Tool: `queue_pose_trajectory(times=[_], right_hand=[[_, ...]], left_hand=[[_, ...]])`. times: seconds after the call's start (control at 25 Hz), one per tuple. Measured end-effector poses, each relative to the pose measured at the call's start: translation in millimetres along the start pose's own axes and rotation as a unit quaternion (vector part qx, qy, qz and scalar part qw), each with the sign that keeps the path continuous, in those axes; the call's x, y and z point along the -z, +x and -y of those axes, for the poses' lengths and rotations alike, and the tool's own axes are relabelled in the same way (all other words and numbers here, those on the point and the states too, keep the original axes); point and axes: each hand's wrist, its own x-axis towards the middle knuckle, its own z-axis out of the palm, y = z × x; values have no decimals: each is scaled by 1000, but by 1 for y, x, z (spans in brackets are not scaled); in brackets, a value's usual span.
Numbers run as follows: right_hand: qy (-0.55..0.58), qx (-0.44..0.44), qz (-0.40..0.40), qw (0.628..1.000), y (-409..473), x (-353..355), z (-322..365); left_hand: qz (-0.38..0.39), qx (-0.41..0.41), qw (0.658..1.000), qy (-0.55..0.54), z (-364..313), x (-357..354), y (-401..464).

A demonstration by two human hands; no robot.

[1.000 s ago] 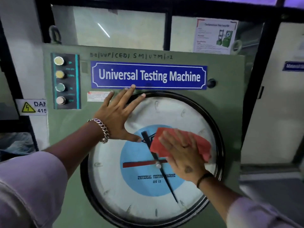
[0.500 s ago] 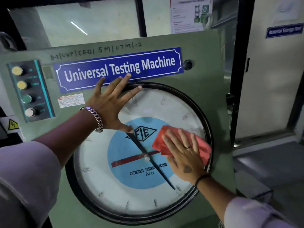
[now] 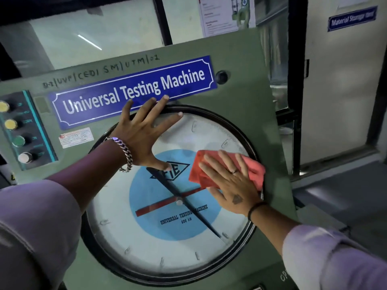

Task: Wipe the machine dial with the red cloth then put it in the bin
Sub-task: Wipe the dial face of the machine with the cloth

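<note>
The machine dial [image 3: 146, 243] is a big round glass face with a black rim, a blue centre and black and red pointers, set in a green panel. My right hand [image 3: 228, 185] lies flat on the red cloth [image 3: 254, 168] and presses it against the dial's right side, close to the rim. My left hand [image 3: 142, 132] rests flat with spread fingers on the dial's upper left, its fingertips over the rim and touching the blue sign. No bin is in view.
A blue "Universal Testing Machine" sign [image 3: 134, 91] sits above the dial. A strip of round buttons [image 3: 18, 130] runs down the panel's left. To the right are a white door [image 3: 339, 84] and a grey floor [image 3: 339, 197].
My right hand has slid the red cloth from near the dial's centre out to its right edge. My left hand has stayed put. The view has tilted and shifted right.
</note>
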Motion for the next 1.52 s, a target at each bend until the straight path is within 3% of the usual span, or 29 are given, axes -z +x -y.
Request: queue_pose_trajectory(times=[0.16,0.24,0.36,0.48,0.56,0.68,0.88,1.12,1.16,1.36,1.44,1.52], right_hand=[[42,-79,-65,994,74,12,3],[42,-22,-62,997,98,11,16],[10,60,-26,998,65,2,6],[-20,-5,-38,999,62,12,-17],[-29,-57,-66,996,97,26,-20],[4,-64,-93,994,166,47,0],[84,-4,0,996,213,66,28],[69,-225,-18,972,169,79,-17],[57,-207,-13,977,185,81,-3],[-15,66,59,996,274,78,92],[-11,78,76,994,271,77,84],[-2,29,54,998,247,79,49]], left_hand=[[24,20,999,-9,-1,5,3],[26,29,999,-17,-4,6,8],[26,48,998,-29,-2,6,-2],[39,78,995,-43,7,4,-26],[48,95,992,-62,9,2,-36],[31,129,987,-92,11,-2,-46],[-13,147,984,-101,8,-13,-64],[11,176,975,-137,11,-17,-95],[12,185,972,-146,11,-18,-102],[-34,225,954,-197,3,-30,-134],[-32,229,951,-205,0,-32,-140],[-21,235,950,-203,0,-30,-141]])
